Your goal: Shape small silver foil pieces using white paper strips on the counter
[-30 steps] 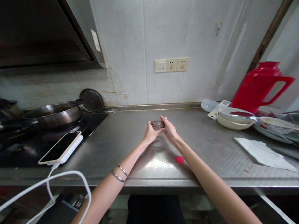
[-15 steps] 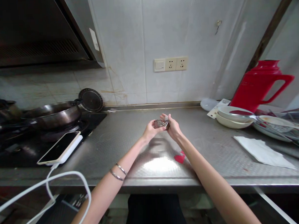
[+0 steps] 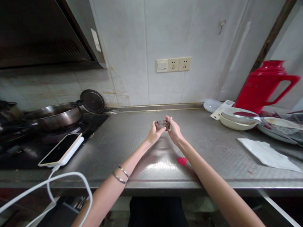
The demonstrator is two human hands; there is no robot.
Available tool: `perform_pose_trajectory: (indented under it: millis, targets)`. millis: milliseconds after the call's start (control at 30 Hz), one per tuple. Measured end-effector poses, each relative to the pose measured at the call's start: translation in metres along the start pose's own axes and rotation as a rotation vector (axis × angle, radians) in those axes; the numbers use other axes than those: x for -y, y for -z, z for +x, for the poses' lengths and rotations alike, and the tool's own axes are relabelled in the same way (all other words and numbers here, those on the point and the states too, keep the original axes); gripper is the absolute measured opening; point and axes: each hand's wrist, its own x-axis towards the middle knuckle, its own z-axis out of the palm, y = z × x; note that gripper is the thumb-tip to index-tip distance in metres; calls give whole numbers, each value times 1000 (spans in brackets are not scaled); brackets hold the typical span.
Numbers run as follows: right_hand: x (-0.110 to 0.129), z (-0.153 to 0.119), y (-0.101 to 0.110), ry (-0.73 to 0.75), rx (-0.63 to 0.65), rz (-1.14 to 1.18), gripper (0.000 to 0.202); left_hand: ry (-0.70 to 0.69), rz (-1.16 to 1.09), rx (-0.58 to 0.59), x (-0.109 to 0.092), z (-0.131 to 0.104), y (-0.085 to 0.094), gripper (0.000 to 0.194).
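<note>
Above the middle of the steel counter, both hands hold a small, shiny, see-through packet with something brownish in it; its exact kind is not clear. My left hand grips its left end, thumb along the near side. My right hand is closed about the right end, with the fingertips behind partly hidden. Below the hands, near my right forearm, a small red scrap lies on the counter.
On the left, a pan sits on the stove, with a phone and a white cable nearer me. To the right are a white paper sheet, stacked bowls and a red thermos.
My right hand has turned slightly and its fingers have drawn in closer to the packet. Less of the red scrap's upper part shows now.
</note>
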Motion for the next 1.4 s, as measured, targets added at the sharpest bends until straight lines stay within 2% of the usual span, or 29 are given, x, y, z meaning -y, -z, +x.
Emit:
perform_pose_trajectory:
  millis: [100,267,400,467,567,767,833,933,1067,1233,1400]
  targets:
    - [12,4,4,-7,-38,37,35,53,-67,100,-7,-3,-2,51]
    - [24,0,3,-72,35,91,36,12,-66,45,-13,-2,-3,59]
    - [23,-7,-3,-102,99,127,36,-10,-123,149,-13,1,-1,50]
    - [20,-8,-4,-81,95,121,35,9,-140,166,-13,2,1,52]
    - [13,-5,-3,-24,52,75,34,18,-84,128,-12,3,3,64]
    - [-3,-1,-2,44,11,-3,29,-77,64,-15,2,5,-1,75]
    - [-4,1,-1,50,2,-12,27,-85,86,-29,4,4,-3,79]
    - [-2,5,1,34,-33,-2,29,-38,44,40,2,1,-4,77]
    - [8,8,4,-3,-32,48,33,6,-20,170,-8,-1,-2,55]
    - [15,5,2,-67,26,111,32,-39,-43,168,-14,1,3,55]
    - [13,4,1,-57,63,68,34,-3,-41,194,-8,3,3,59]
